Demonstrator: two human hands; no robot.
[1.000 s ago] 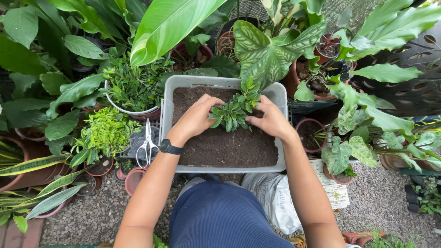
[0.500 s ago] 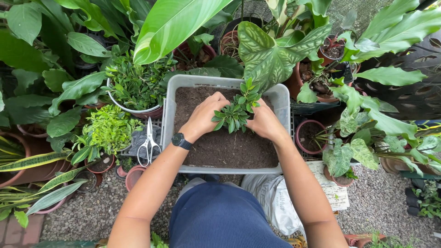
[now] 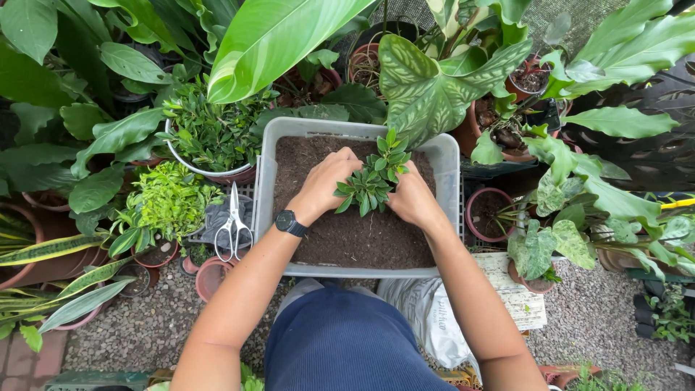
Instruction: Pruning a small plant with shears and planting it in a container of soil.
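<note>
A grey plastic tub point(image 3: 449, 210) full of dark soil point(image 3: 362, 235) sits in front of me. A small green leafy plant point(image 3: 371, 177) stands in the soil near the tub's far side. My left hand point(image 3: 324, 181) cups the plant's base from the left; a black watch is on that wrist. My right hand point(image 3: 409, 197) presses against the base from the right. Both hands wrap around the plant, fingers dug into the soil, so the stem and fingertips are hidden.
White-handled scissors point(image 3: 232, 224) lie left of the tub on a dark tray. Potted plants crowd the left, back and right sides. A white bag point(image 3: 434, 318) and a printed sheet point(image 3: 517, 289) lie on the gravel by my right knee.
Both hands have closed in a little tighter around the plant's base, and the right hand slid slightly left. The view shifted a bit.
</note>
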